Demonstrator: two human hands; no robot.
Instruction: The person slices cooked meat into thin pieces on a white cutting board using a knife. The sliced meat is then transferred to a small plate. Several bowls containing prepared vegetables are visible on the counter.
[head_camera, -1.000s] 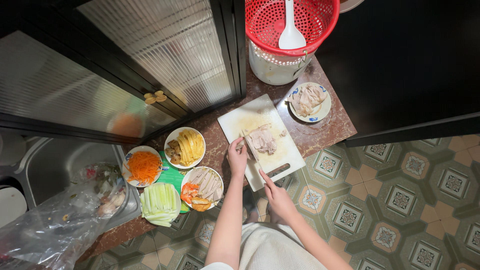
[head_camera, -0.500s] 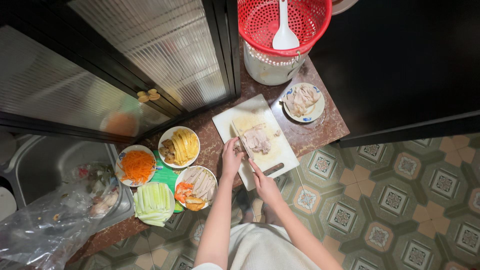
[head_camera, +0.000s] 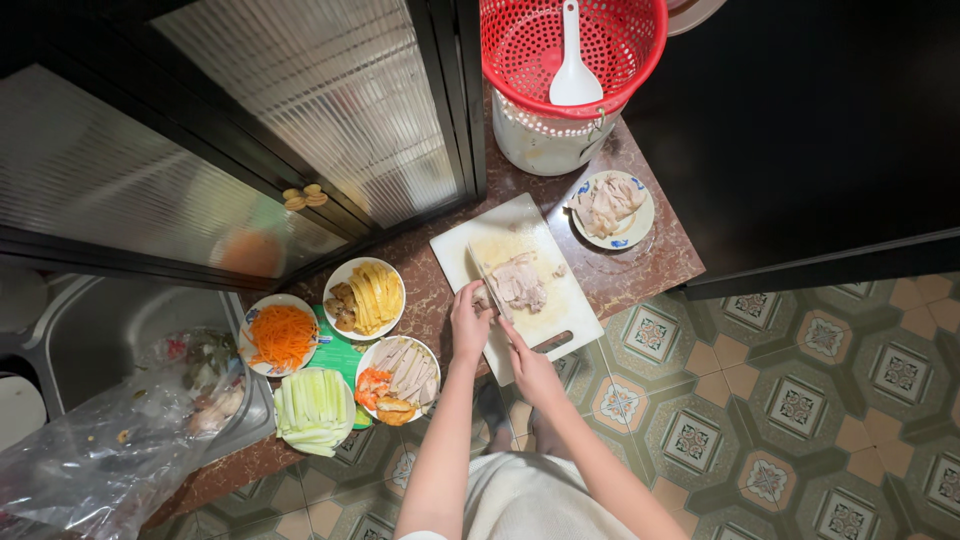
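Pale cooked meat (head_camera: 519, 281), prob. chicken, partly sliced on white cutting board (head_camera: 470, 250).

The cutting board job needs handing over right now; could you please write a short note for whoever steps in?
Left hand steadies the pale meat on the white cutting board. Right hand holds the knife, blade at the meat's left edge. Done: sliced meat sits on the small plate beyond the board. Left: the piece on the board is only partly cut. Plates of carrot and cucumber lie to the left.
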